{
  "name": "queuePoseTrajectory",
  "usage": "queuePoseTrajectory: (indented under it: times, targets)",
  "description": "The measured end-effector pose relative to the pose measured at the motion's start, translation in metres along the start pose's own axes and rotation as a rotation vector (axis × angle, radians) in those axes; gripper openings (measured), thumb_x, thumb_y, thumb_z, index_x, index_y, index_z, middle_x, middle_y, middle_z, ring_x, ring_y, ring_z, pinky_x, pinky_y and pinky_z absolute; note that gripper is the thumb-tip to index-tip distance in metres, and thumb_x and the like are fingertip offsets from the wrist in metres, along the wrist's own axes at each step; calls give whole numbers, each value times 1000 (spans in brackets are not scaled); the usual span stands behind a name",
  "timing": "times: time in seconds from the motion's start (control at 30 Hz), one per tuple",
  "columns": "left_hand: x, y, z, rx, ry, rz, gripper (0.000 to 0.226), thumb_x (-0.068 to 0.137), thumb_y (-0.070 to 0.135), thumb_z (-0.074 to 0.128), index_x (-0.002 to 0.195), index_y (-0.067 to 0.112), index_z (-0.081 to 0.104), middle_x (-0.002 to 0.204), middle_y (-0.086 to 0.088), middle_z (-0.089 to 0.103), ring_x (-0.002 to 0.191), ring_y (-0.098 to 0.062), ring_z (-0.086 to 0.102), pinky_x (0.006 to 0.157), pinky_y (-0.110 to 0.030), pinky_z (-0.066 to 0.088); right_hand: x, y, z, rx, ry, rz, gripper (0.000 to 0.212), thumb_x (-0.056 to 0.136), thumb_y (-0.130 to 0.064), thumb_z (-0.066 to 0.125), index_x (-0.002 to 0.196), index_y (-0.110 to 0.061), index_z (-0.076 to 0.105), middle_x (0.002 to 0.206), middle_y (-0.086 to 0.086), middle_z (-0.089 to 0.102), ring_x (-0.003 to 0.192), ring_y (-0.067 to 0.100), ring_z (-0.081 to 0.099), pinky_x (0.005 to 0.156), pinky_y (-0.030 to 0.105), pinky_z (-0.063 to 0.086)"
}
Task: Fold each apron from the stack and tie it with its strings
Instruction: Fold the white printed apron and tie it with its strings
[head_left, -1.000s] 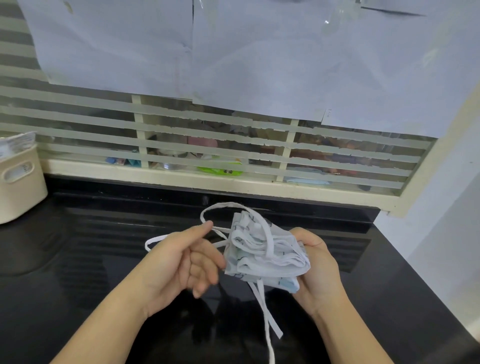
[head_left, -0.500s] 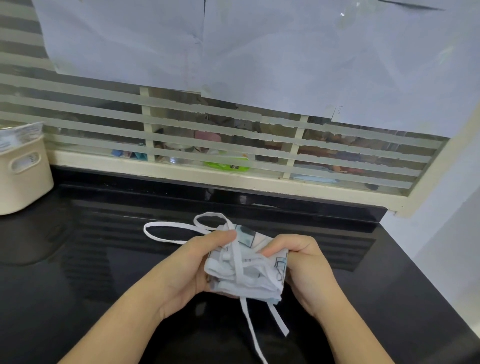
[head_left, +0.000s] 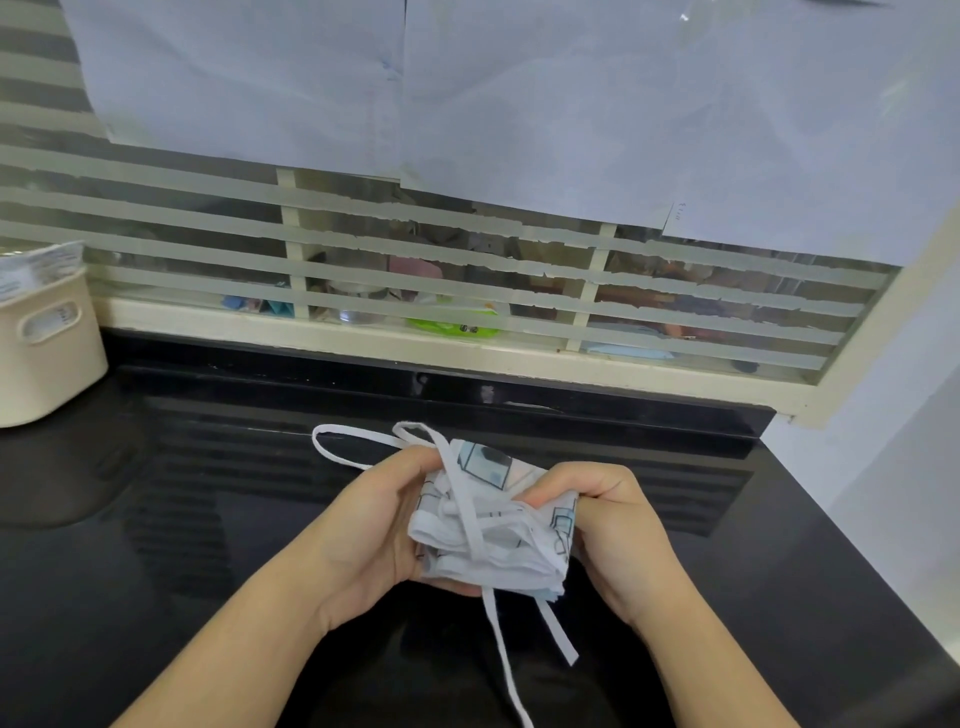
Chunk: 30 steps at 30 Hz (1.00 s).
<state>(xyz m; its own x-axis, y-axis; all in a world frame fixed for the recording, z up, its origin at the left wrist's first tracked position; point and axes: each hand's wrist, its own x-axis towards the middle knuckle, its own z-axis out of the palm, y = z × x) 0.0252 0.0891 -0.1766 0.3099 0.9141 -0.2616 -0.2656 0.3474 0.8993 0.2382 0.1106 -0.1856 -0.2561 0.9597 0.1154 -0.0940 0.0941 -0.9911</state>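
Observation:
A small folded white apron (head_left: 493, 525) with a blue printed pattern sits between both hands above the black counter (head_left: 156, 519). My left hand (head_left: 374, 530) grips its left side, thumb on top beside a white string (head_left: 460, 499) that crosses the bundle. My right hand (head_left: 608, 525) grips the right side with fingers curled over the top edge. A string loop (head_left: 337, 441) sticks out to the upper left. Two string ends (head_left: 556, 631) hang down below the bundle.
A cream plastic basket (head_left: 47, 358) holding papers stands at the left on the counter. A striped window with a cream sill (head_left: 415, 348) runs along the back. A white wall (head_left: 883, 467) bounds the counter on the right.
My left hand came off the loose string and closed on the bundle's left side. My right hand's fingers curled over the top. The string loop now lies flatter to the left.

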Motion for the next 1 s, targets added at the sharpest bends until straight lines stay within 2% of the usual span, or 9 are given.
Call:
queuePoseTrajectory:
  times: [0.13,0.4,0.53,0.6,0.67,0.73,0.83,0.9,1.0]
  targets:
    - [-4,3,2,30,-41,-25,50,97,48,56,126,12,75,123,-17,75,112,-39,73,94,-61,57,0,1,1,-22,-17,-17,44,81,28,48,75,-1,81,89,32,75,91,50,73,83,63,59]
    - [-5,-4,-5,132,-81,0,33,96,10,70,128,6,69,120,-20,75,108,-42,74,81,-55,65,1,4,-4,-24,-35,-35,42,80,28,45,78,3,79,90,29,75,88,44,75,75,45,60]
    - [-1,-5,-5,208,28,158,24,100,7,67,122,9,73,112,-16,78,98,-38,77,74,-45,65,2,3,-6,32,-74,7,51,90,10,39,119,-8,76,115,18,75,105,38,71,85,50,58]
    - [-1,-6,-6,334,134,275,24,100,7,67,121,17,73,110,-6,80,98,-29,78,77,-38,65,1,3,-5,196,-125,71,50,99,-14,43,147,-21,56,134,16,69,120,41,67,98,59,55]
    - [-1,-8,-4,482,238,390,26,99,11,70,121,26,73,112,6,79,103,-16,76,82,-29,63,0,5,-1,189,-127,136,51,102,-37,54,151,-24,48,138,12,68,124,37,66,103,57,52]
    - [0,-10,-3,471,278,456,29,98,10,71,122,26,72,112,8,79,105,-12,75,86,-29,63,1,10,5,33,-111,176,43,103,-30,66,143,-17,55,128,12,73,116,35,71,102,53,55]
    - [4,-12,-3,396,267,468,31,96,7,73,123,22,71,112,3,79,106,-15,76,90,-35,63,3,13,12,-119,-26,168,22,100,-12,69,122,-9,69,104,15,79,82,33,74,80,46,63]
    - [5,-12,-4,384,196,452,34,94,9,76,126,21,71,115,1,79,108,-17,75,91,-35,62,3,14,9,-145,31,130,15,99,-7,69,113,-9,74,89,15,77,63,27,63,60,39,56]
    - [6,-14,-3,384,125,409,39,89,11,81,126,20,71,116,-1,79,108,-19,75,88,-32,63,2,15,5,-191,73,93,7,98,-11,71,104,-11,75,72,23,65,49,23,48,49,33,42]
